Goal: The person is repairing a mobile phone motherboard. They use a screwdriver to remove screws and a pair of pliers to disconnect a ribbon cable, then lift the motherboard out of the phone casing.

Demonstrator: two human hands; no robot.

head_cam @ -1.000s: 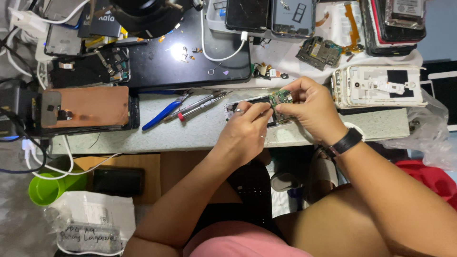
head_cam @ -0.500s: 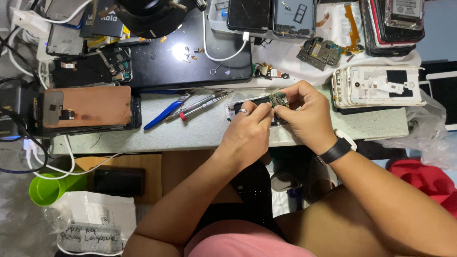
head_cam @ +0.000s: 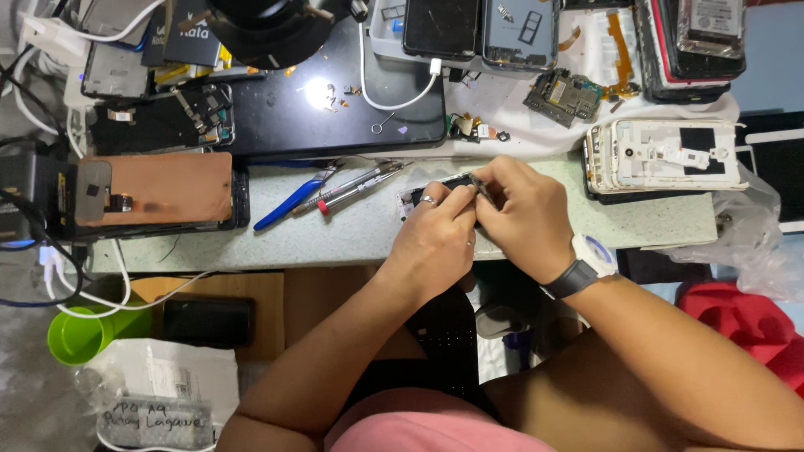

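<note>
Both my hands meet over a small dark phone part (head_cam: 442, 183) at the front edge of the worktable (head_cam: 352, 234). My left hand (head_cam: 437, 236), with a ring on one finger, pinches the part from the left. My right hand (head_cam: 523, 213), with a dark watch on its wrist, closes on it from the right and covers most of it. What the fingertips grip exactly is hidden. A screwdriver with a red band (head_cam: 356, 188) and blue-handled pliers (head_cam: 289, 203) lie just left of my hands.
An opened white phone frame (head_cam: 666, 159) lies to the right, a copper-backed phone (head_cam: 151, 191) to the left. A black mat (head_cam: 335, 109) and a green circuit board (head_cam: 563, 95) lie behind. A green cup (head_cam: 79, 335) and a white bag (head_cam: 159, 393) sit below the table edge.
My hands have lowered and closed tighter over the part, so the small green board seen between my fingers earlier is now covered. The view has shifted slightly.
</note>
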